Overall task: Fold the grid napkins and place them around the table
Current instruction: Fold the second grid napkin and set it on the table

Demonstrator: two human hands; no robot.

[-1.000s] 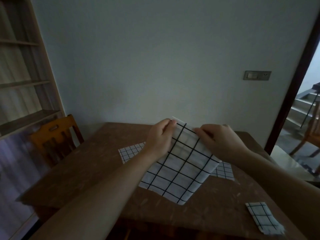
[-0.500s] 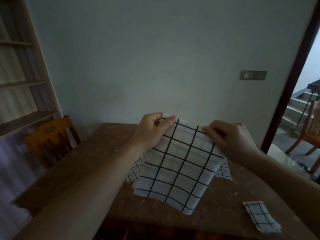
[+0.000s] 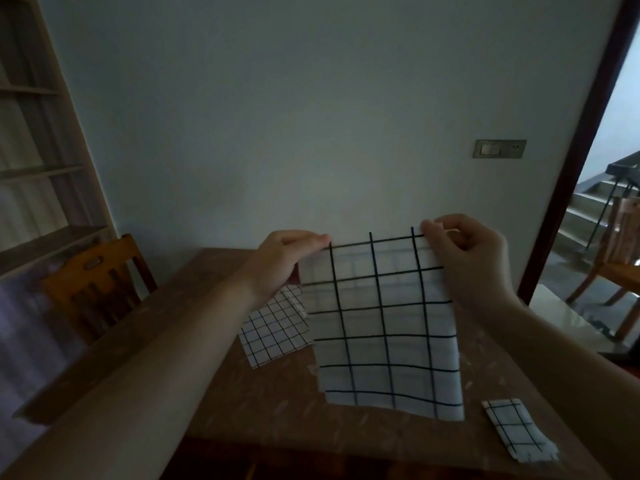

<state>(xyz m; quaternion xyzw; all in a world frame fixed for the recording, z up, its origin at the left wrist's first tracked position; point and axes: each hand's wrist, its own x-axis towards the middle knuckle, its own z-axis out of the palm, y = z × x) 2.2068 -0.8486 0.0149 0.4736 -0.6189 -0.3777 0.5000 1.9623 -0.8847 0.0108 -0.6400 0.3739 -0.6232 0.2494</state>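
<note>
Clearly the held napkin (image 3: 381, 323) is light, limp cloth: it hangs between the left hand (image 3: 280, 263) and right hand (image 3: 465, 258), each grip pinched shut on a top corner, above the counter (image 3: 194, 341); corners look the best hold, since its middle would sag

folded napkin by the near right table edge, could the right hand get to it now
Probably not yet: the right hand is pinching the held napkin. Otherwise the way down to the folded napkin looks free.
</note>
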